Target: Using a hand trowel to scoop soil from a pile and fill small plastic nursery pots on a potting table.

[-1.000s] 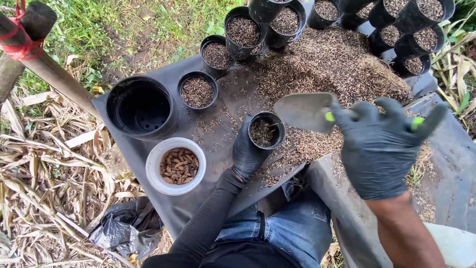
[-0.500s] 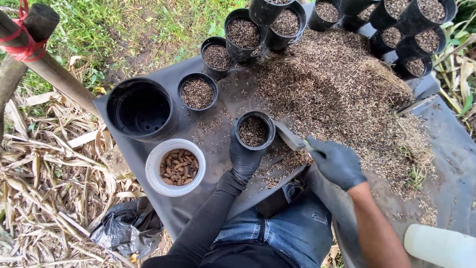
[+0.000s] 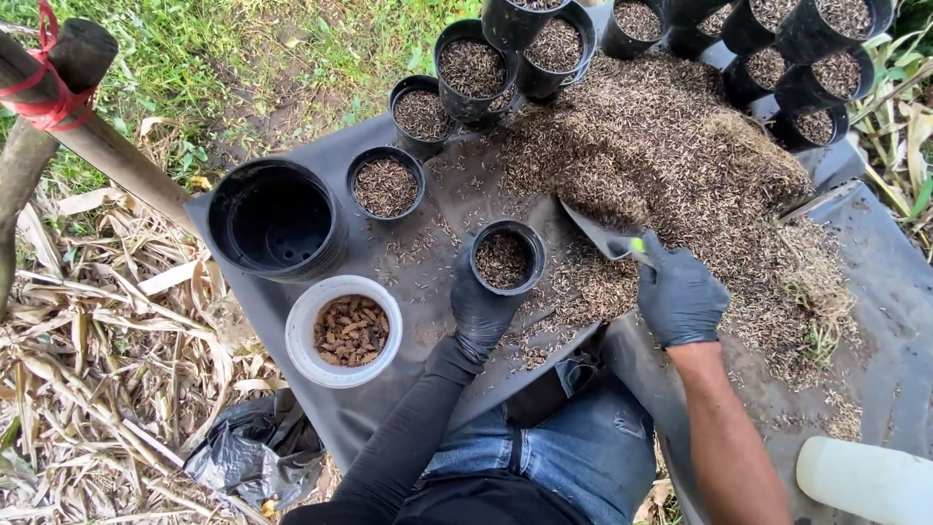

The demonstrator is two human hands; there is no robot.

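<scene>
A grey sheet (image 3: 321, 384) carries a heap of husk mix (image 3: 680, 165). A large empty black pot (image 3: 275, 219) sits beside a white bowl (image 3: 345, 331). The gloved left hand (image 3: 481, 311) wraps around a small black pot (image 3: 506, 258); the right hand (image 3: 680, 297) grips a trowel (image 3: 595, 231) whose blade is in the heap.

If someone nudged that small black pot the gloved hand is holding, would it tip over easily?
Probably not easily. The small black pot looks partly filled with loose husk mix, which weighs its base, and the left hand grips its side. Its thin plastic wall would likely flex if squeezed. Unheld, a firm shove might still topple it on the dark sheet.
</scene>
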